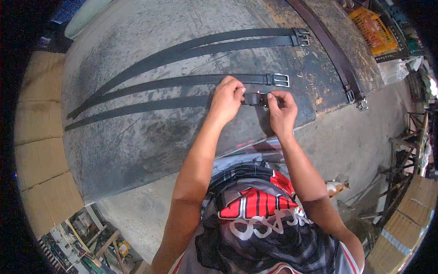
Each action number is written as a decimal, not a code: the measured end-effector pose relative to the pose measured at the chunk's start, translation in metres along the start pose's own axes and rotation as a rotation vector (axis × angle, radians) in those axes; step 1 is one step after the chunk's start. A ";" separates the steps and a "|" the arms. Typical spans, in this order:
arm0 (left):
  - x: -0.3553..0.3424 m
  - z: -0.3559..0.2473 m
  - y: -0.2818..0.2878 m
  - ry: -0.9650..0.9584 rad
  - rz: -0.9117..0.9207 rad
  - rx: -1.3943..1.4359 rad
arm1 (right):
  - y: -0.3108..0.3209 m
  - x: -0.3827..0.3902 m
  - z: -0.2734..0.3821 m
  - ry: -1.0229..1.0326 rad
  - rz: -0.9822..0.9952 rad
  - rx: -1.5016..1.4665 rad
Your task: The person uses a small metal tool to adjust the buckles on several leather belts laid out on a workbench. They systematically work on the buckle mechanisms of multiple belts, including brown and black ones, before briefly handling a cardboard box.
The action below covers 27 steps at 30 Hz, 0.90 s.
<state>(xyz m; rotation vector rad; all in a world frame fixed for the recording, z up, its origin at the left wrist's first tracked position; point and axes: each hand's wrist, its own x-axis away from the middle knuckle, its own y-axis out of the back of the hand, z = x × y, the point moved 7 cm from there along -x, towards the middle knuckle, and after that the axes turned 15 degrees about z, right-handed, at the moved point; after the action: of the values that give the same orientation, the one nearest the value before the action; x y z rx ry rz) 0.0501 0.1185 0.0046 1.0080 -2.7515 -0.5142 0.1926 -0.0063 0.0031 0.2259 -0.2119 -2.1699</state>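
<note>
A black belt (pixel 150 109) lies along the near part of the worktable, its buckle end raised between my two hands. My left hand (pixel 226 101) pinches the strap just short of the buckle, thumb and fingers pressed together. At the buckle end, my right hand (pixel 283 111) grips the same belt between thumb and fingers, which partly cover the buckle. Just beyond my hands runs another black belt (pixel 182 81) with a silver buckle (pixel 280 80). Farther off, black belts (pixel 237 34) lie close together, buckles to the right.
Dark brown belts (pixel 326 39) hang over the right edge of the worktable (pixel 146 155). Cardboard (pixel 41 137) lines its left end. An orange plastic crate (pixel 372 29) stands at the far right. A cat (pixel 336 187) is on the floor behind my right arm.
</note>
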 end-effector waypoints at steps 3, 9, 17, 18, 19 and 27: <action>0.002 0.002 0.001 0.049 -0.008 0.113 | -0.002 -0.003 0.005 0.067 0.027 0.014; 0.002 0.003 0.001 0.056 0.016 0.139 | -0.021 -0.008 0.005 0.045 0.144 0.023; 0.002 0.006 0.001 0.030 0.028 0.186 | -0.022 -0.010 0.002 0.025 0.154 0.066; 0.002 0.005 0.001 0.028 0.028 0.184 | -0.022 -0.010 0.003 0.031 0.152 0.070; 0.002 0.004 0.001 0.026 0.028 0.181 | -0.022 -0.010 0.004 0.037 0.150 0.075; 0.003 0.005 0.001 0.018 0.025 0.193 | -0.021 -0.009 0.011 0.013 0.178 0.099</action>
<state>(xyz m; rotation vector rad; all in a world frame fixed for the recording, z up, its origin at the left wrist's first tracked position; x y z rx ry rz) 0.0458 0.1187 0.0004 1.0113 -2.8357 -0.2373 0.1782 0.0141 0.0093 0.2668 -0.3206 -1.9836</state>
